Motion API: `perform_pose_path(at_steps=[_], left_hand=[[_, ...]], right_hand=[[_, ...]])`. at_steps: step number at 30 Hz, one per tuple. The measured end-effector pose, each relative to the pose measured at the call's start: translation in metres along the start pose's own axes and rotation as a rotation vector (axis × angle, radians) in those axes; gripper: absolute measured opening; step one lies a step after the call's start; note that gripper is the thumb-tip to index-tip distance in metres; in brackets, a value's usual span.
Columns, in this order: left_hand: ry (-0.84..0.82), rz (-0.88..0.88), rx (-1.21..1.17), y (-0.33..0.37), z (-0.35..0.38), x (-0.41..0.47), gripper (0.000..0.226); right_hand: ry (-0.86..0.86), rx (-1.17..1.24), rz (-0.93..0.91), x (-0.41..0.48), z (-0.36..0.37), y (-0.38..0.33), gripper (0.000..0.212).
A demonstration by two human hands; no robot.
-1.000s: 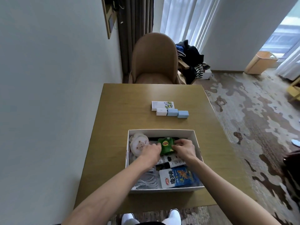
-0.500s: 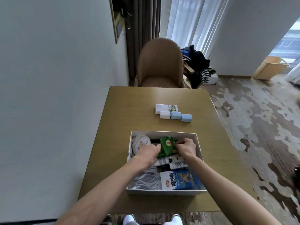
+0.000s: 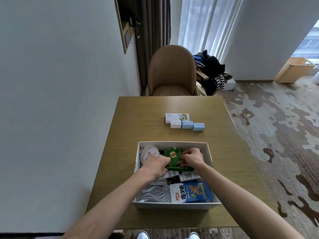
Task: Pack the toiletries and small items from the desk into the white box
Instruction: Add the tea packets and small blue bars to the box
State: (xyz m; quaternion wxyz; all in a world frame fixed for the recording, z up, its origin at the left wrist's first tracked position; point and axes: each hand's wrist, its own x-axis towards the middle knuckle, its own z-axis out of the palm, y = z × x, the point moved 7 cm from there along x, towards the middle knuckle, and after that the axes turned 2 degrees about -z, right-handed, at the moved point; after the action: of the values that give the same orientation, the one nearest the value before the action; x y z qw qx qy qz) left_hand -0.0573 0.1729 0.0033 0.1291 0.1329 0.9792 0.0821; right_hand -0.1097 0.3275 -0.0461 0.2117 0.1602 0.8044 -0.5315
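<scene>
Left hand (image 3: 156, 165) and right hand (image 3: 192, 158) pinch green packet (image 3: 172, 155), long axis seemingly front-to-back.

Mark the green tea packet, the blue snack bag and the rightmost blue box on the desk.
green tea packet (image 3: 173, 154): head view, on its yellow logo.
blue snack bag (image 3: 192, 191): head view, middle of its front.
rightmost blue box (image 3: 198, 127): head view, centre of the box.

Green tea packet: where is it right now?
In the head view, the green tea packet lies in the far half of the white box, held between the left hand and right hand.
</scene>
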Motion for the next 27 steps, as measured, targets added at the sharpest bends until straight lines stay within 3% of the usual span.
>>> perform_pose_path(at_steps=[4,8,12,15,19,27], left_hand=[[-0.005,-0.04,0.03,-0.003,0.003,0.002,0.011],[-0.011,-0.057,0.052,-0.005,0.008,0.006,0.017],[0.018,-0.04,0.073,-0.003,0.012,0.009,0.02],[0.038,-0.026,0.105,-0.001,0.015,0.011,0.025],[0.039,-0.035,0.12,0.001,0.019,0.013,0.026],[0.022,-0.054,0.121,0.014,0.021,0.02,0.021]], right_hand=[[0.14,-0.61,-0.168,-0.008,-0.015,-0.017,0.011],[0.104,-0.867,-0.271,-0.016,-0.016,-0.024,0.013],[0.143,-1.057,-0.743,-0.032,-0.001,-0.049,0.012],[-0.146,-1.255,-1.082,-0.042,0.031,-0.049,0.046],[-0.248,-1.452,-1.017,-0.035,0.038,-0.034,0.057],[-0.334,-1.332,-0.833,-0.033,0.018,-0.017,0.064]])
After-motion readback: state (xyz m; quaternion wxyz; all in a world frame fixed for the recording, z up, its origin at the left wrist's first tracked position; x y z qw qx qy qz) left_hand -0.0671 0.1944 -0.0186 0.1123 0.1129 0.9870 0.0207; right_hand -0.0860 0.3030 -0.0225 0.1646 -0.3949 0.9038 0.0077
